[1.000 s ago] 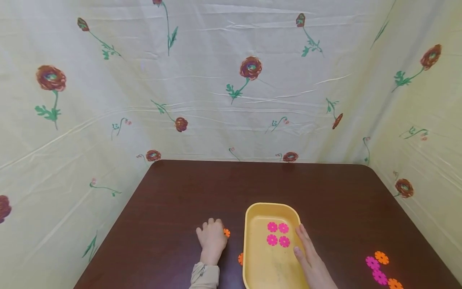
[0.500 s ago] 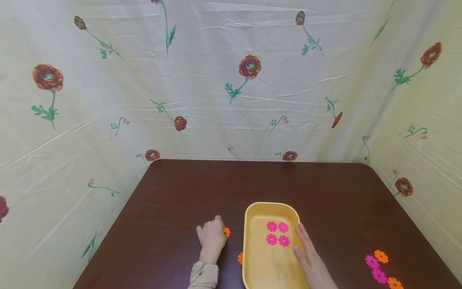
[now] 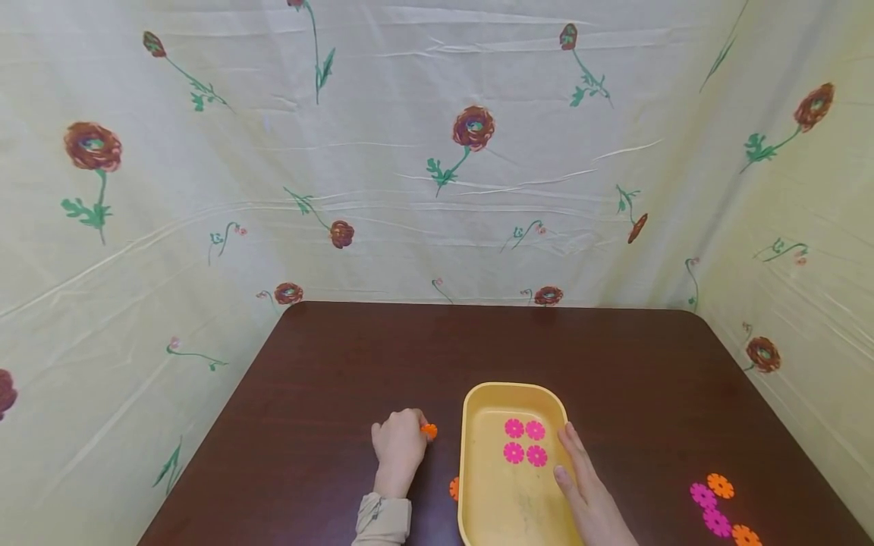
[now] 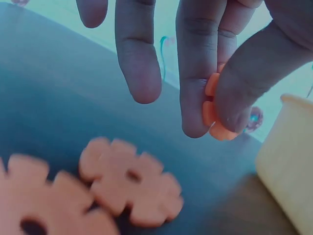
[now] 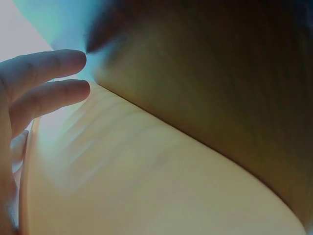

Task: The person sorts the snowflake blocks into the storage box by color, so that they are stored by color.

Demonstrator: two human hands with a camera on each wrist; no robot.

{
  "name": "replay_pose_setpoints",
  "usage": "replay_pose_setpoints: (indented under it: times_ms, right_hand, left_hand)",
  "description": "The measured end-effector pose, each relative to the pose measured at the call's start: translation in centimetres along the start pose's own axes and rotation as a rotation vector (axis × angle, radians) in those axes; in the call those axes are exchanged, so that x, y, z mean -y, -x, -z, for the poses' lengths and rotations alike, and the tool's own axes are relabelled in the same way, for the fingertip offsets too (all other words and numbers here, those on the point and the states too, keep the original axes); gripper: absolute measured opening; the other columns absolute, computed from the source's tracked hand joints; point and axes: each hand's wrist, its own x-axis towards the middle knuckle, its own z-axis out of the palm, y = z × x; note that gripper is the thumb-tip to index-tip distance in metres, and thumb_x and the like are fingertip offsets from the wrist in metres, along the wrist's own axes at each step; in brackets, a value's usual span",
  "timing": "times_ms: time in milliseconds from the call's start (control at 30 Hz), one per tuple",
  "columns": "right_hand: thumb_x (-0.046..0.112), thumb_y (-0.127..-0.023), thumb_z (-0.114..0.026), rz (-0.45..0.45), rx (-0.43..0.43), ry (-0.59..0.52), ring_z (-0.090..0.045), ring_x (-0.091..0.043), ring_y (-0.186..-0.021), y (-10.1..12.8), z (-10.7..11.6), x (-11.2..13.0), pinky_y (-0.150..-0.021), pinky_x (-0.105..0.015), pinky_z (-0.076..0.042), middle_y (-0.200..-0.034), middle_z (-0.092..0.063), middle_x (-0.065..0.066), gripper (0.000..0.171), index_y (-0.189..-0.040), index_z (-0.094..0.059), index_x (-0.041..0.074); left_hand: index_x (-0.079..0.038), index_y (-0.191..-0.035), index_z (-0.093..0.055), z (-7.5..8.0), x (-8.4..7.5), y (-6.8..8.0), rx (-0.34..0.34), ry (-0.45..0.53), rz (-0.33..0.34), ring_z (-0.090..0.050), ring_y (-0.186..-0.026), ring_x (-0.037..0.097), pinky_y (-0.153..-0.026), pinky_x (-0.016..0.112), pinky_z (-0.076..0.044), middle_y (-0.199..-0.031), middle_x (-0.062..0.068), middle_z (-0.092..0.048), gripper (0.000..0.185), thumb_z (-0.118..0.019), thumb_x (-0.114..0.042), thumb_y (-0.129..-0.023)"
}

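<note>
Orange flower piece [image 3: 429,431] pinched by left hand [image 3: 399,447]; four pink pieces [image 3: 524,441] in tray [image 3: 478,485].

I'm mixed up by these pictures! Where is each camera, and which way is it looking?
Head: on the person's head, looking forward and down at the table; both hands show.
Left wrist: on the left wrist, looking at the left hand pinching an orange flower piece.
Right wrist: on the right wrist, looking along straight fingers beside the yellow tray.
Shared: the tray appears in all three.
</note>
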Motion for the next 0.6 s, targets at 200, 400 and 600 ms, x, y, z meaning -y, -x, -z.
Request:
replay_pose_setpoints:
  times_ms: [200, 400, 600]
  right_hand:
    - [0.028, -0.097, -0.042, -0.020, 0.013, -0.007, -0.017, -0.041, -0.134, 0.0, 0.0, 0.0, -0.095, -0.065, -0.022, -0.152, -0.012, -0.010, 0.054, -0.144, -0.025, 0.007]
    - [0.029, -0.097, -0.041, -0.021, 0.012, 0.002, -0.017, -0.041, -0.134, 0.0, 0.0, 0.2, -0.095, -0.065, -0.023, -0.152, -0.012, -0.011, 0.053, -0.143, -0.025, 0.007]
    - [0.030, -0.098, -0.041, -0.027, 0.018, 0.000, -0.016, -0.041, -0.135, 0.1, 0.2, 0.3, -0.095, -0.065, -0.022, -0.153, -0.012, -0.009, 0.053, -0.144, -0.024, 0.009]
  left_hand:
    - [-0.017, -0.072, -0.067, 0.9, -0.5, -0.4, -0.027, -0.002, -0.013, -0.057, -0.056, 0.020, -0.059, 0.038, -0.036, -0.063, 0.001, -0.061, 0.007, -0.073, -0.013, -0.072]
    - [-0.018, -0.082, -0.070, 2.1, -1.6, -0.8, -0.013, 0.003, -0.012, -0.059, -0.061, 0.021, -0.061, 0.037, -0.036, -0.070, 0.000, -0.066, 0.007, -0.070, -0.014, -0.076]
    - [-0.019, -0.084, -0.071, 3.4, -3.5, -1.0, -0.026, -0.003, -0.053, -0.060, -0.063, 0.020, -0.059, 0.034, -0.035, -0.071, -0.002, -0.066, 0.006, -0.070, -0.018, -0.079]
